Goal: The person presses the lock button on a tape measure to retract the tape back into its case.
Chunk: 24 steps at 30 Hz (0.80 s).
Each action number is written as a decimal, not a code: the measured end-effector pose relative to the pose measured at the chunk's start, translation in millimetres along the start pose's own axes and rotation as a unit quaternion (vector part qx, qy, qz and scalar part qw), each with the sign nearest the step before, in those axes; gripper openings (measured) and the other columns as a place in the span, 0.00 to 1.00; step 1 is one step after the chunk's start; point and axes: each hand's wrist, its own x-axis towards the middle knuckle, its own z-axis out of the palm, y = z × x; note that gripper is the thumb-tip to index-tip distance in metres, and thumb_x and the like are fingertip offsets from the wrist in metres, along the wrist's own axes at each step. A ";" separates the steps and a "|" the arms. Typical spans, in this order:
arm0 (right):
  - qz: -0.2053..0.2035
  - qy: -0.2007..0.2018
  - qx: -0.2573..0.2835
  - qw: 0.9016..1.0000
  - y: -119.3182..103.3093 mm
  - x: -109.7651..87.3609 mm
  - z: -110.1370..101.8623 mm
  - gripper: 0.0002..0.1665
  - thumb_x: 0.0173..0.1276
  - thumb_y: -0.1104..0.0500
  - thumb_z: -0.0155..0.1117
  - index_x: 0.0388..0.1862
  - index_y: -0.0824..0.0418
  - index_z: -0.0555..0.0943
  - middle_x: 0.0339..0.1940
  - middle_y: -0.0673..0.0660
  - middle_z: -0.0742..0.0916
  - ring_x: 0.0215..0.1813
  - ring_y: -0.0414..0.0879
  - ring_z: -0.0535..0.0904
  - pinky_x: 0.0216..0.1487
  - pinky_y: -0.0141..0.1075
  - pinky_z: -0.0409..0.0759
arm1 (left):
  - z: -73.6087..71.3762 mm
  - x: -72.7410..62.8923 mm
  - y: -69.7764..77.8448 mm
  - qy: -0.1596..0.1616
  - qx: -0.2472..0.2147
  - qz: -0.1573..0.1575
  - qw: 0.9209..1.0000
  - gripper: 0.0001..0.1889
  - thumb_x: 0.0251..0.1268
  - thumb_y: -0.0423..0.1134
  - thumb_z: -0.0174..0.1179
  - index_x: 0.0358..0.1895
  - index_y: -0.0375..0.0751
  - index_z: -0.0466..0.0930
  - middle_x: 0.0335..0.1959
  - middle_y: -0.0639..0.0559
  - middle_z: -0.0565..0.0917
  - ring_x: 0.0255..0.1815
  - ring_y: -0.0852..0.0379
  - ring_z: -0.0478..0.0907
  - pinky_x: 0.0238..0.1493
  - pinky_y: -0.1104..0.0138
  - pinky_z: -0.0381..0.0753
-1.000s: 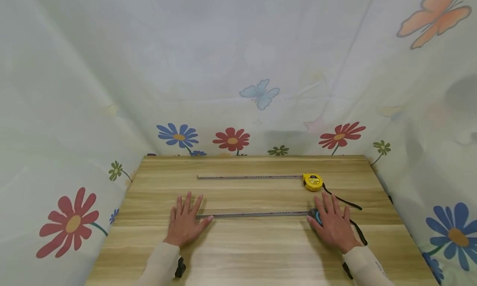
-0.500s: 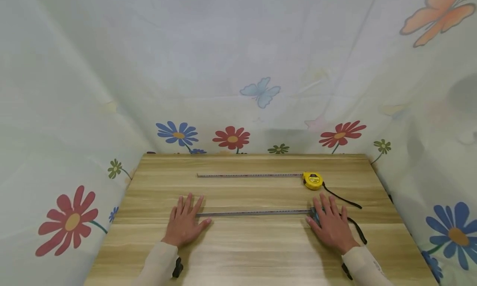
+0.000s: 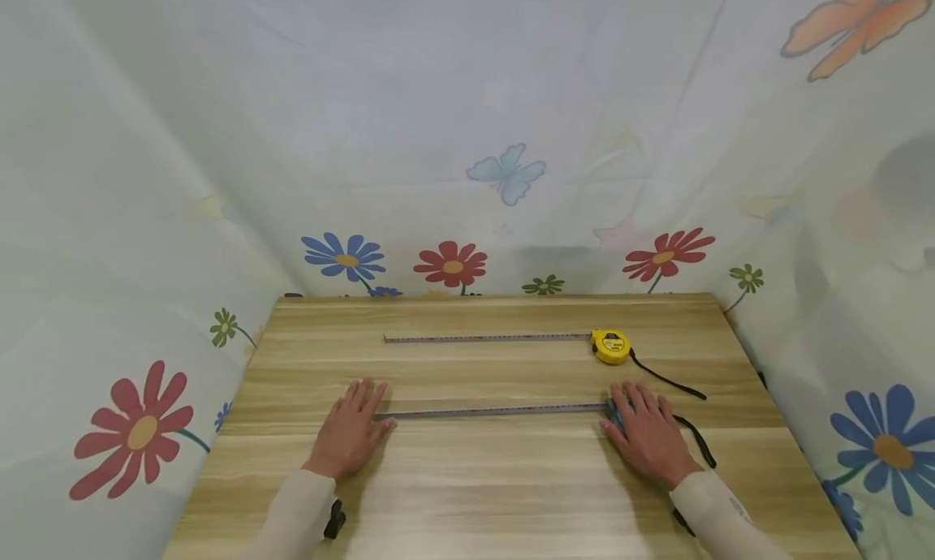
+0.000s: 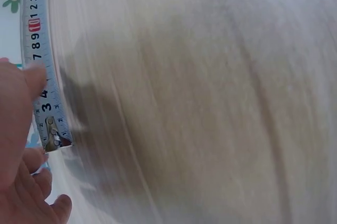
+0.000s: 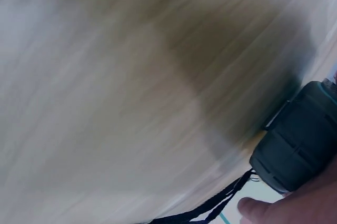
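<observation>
Cloth with printed flowers (image 3: 66,219) is placed around the wooden table (image 3: 475,495), at its left, back and right. At the left, a black object (image 3: 334,519) is worn under the wrist. The left hand (image 3: 346,430) is laid on the table with fingers extended, the thumb being put across the near measuring blade (image 4: 43,105); by this hand the blade's left end is hidden in the head view. Between both hands the near blade is stretched, and behind it, well apart, a second blade (image 3: 485,338) is stretched also, from a yellow case (image 3: 611,346). Farther right, the dark case (image 5: 295,140) of the near blade is covered mostly by the right hand (image 3: 650,434), whose fingers are extended over it. Beyond, two black straps, the yellow case's (image 3: 668,381) and the dark one's (image 3: 700,442), are seen lying on the table.

On the near blade 3, 4, 7, 8 and 9 can be read, then 10 on red; what lies between 4 and 7 is covered by the thumb. On the yellow case a label (image 3: 615,345) is carried, but its writing is too small to be read.
</observation>
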 end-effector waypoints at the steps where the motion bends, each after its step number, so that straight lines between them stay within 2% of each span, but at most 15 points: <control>1: -0.006 0.004 -0.004 1.000 0.5 0.4 0.0 0.39 0.80 0.41 0.58 0.78 0.65 0.67 0.75 0.70 0.73 0.78 0.70 0.65 0.75 0.72 0.61 | -0.7 -0.1 -0.5 0.005 0.002 0.004 1.000 0.33 0.77 0.49 0.60 0.78 0.36 0.66 0.79 0.29 0.66 0.80 0.28 0.62 0.74 0.34 0.66; 6: -0.032 0.021 -0.025 0.999 4.9 2.5 2.3 0.36 0.79 0.41 0.60 0.73 0.65 0.71 0.66 0.69 0.79 0.71 0.68 0.73 0.72 0.67 0.70 | -1.3 0.4 -3.2 0.042 0.030 0.034 0.998 0.27 0.72 0.38 0.65 0.69 0.28 0.73 0.72 0.27 0.73 0.73 0.29 0.71 0.71 0.39 0.73; 9: -0.042 0.028 -0.032 0.998 8.0 3.2 4.3 0.35 0.78 0.41 0.61 0.70 0.65 0.73 0.63 0.68 0.81 0.69 0.67 0.75 0.70 0.65 0.73 | -0.7 2.0 -3.0 0.058 0.032 0.036 0.997 0.21 0.70 0.34 0.66 0.62 0.29 0.78 0.66 0.29 0.78 0.68 0.30 0.75 0.67 0.43 0.78; 14: -0.056 0.036 -0.038 0.997 11.3 4.5 7.5 0.34 0.78 0.40 0.61 0.67 0.64 0.74 0.59 0.67 0.82 0.67 0.64 0.77 0.67 0.62 0.76 | -2.5 4.6 -2.5 0.050 0.011 0.023 0.998 0.14 0.69 0.29 0.66 0.56 0.33 0.83 0.56 0.38 0.82 0.57 0.38 0.80 0.56 0.49 0.85; 19: -0.061 0.039 -0.043 0.996 13.8 5.7 8.0 0.34 0.78 0.39 0.61 0.67 0.64 0.75 0.58 0.66 0.83 0.65 0.62 0.78 0.66 0.61 0.77 | -2.7 8.3 -3.9 0.052 0.005 0.036 0.998 0.11 0.67 0.25 0.65 0.50 0.33 0.85 0.49 0.40 0.85 0.50 0.40 0.82 0.53 0.51 0.86; 24: -0.063 0.044 -0.046 0.996 17.2 6.9 8.8 0.33 0.77 0.40 0.61 0.66 0.64 0.76 0.57 0.65 0.84 0.64 0.62 0.78 0.65 0.60 0.77 | -4.6 10.2 -3.4 0.050 -0.004 0.029 0.998 0.09 0.66 0.23 0.64 0.47 0.34 0.86 0.45 0.42 0.87 0.46 0.42 0.83 0.51 0.52 0.86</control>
